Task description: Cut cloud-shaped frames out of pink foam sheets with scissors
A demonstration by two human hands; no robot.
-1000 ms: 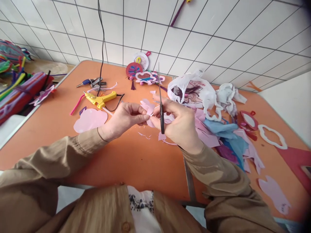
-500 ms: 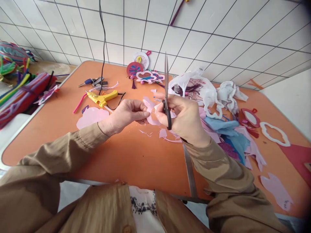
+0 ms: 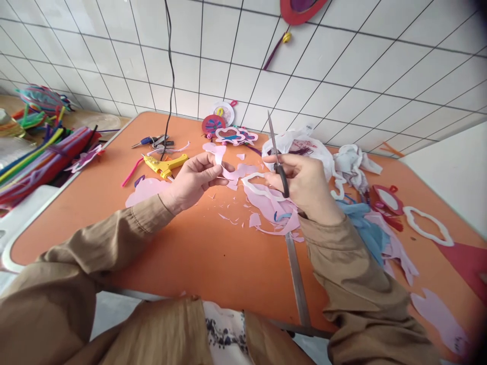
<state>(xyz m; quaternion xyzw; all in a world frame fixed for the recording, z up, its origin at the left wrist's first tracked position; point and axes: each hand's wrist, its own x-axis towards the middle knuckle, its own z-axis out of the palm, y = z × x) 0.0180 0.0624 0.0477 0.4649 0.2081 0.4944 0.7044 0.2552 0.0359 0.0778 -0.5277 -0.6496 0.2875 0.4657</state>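
My left hand (image 3: 200, 177) pinches a curved pink paper strip (image 3: 218, 153) between thumb and fingers. In my right hand (image 3: 300, 182) are scissors (image 3: 281, 177) with black handles, their blades pointing up and away from the strip. A white wavy-edged frame (image 3: 250, 178) reaches to the right fingertips; whether they grip it or it lies on the pink sheet I cannot tell. Beneath the right hand lies a pink cut sheet (image 3: 262, 204), with small pink scraps (image 3: 228, 219) scattered between the hands. A larger pink cloud-shaped piece (image 3: 144, 191) is partly hidden by my left wrist.
A yellow glue gun (image 3: 165, 165) and keys (image 3: 150, 142) lie on the orange table (image 3: 171, 253). Finished paper ornaments (image 3: 228, 126) and a white plastic bag (image 3: 319, 147) stand by the tiled wall. Pipe cleaners (image 3: 57, 152) are heaped at left, a white frame (image 3: 428, 225) at right.
My hands have moved apart, the left drawing the pink strip away and the right shifting right with the scissors. The view has tilted up, showing more wall and a hanging red ornament.
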